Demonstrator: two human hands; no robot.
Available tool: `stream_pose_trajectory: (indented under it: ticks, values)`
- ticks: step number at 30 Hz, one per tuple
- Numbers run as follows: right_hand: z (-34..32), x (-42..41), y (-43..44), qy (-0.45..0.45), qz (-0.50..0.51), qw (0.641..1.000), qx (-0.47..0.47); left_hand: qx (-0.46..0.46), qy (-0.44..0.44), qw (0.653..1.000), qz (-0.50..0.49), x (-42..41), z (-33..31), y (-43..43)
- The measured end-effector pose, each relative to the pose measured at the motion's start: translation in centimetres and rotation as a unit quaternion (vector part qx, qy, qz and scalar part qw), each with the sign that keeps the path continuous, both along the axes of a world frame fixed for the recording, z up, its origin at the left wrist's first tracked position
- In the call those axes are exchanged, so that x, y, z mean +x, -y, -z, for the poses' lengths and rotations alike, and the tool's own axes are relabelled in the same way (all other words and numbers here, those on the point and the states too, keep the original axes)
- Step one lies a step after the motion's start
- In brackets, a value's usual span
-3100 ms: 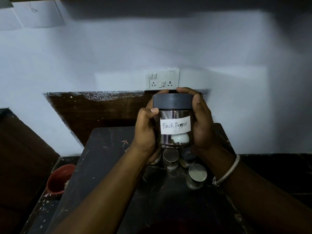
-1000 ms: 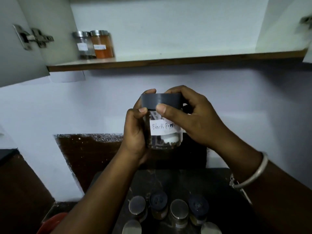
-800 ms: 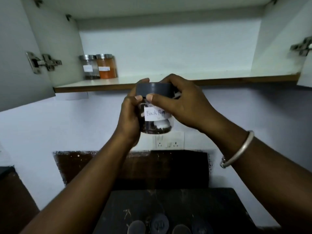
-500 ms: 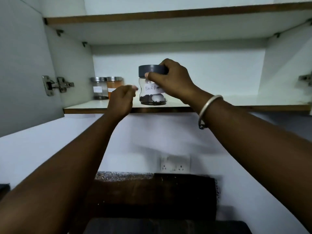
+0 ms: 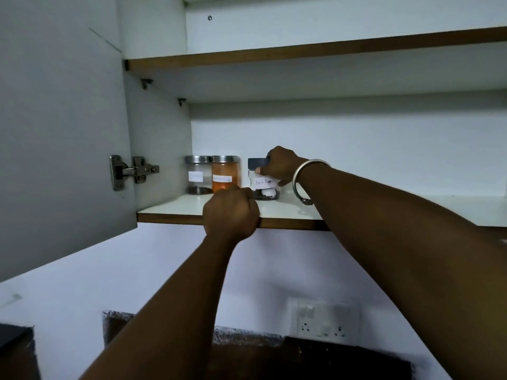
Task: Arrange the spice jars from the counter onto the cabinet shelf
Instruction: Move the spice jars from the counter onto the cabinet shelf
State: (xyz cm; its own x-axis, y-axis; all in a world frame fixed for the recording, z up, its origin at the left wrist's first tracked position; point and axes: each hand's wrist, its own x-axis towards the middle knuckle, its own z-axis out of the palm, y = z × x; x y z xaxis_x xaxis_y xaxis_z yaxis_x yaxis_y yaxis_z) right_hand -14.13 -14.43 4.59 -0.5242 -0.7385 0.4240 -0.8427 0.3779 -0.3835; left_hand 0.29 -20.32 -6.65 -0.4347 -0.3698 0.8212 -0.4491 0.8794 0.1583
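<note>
Seating of one item in progress: black pepper jar point(image 5: 264, 185), dark lid, handwritten label, base apparently on the cabinet shelf point(image 5: 370, 208). Position: third in a row, just beside the orange-filled jar point(image 5: 225, 173), which touches the clear steel-lidded jar point(image 5: 197, 174) near the cabinet's left wall. Right hand point(image 5: 279, 166): fingers wrapped about lid and upper body, pinching the jar from above. Left hand point(image 5: 231, 212): curled into a loose fist at the shelf's front edge, nothing held. Recommended handling: jar to be kept upright, slid level with its neighbours, label faced outward, grip released only once the base is judged flat.
</note>
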Motion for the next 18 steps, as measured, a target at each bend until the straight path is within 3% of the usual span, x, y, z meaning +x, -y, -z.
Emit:
stream_pose_trajectory:
  ticks: [8,18]
  values:
    - [0.3,-1.5,5.6,-0.117,0.037,0.992,0.043,-0.033,-0.028,0.999,-0.010,-0.3,0.3,0.2]
    - [0.6,-3.0,7.1,-0.065,0.044,0.997,0.015,-0.033,-0.027,0.999,-0.006,-0.5,0.3,0.5]
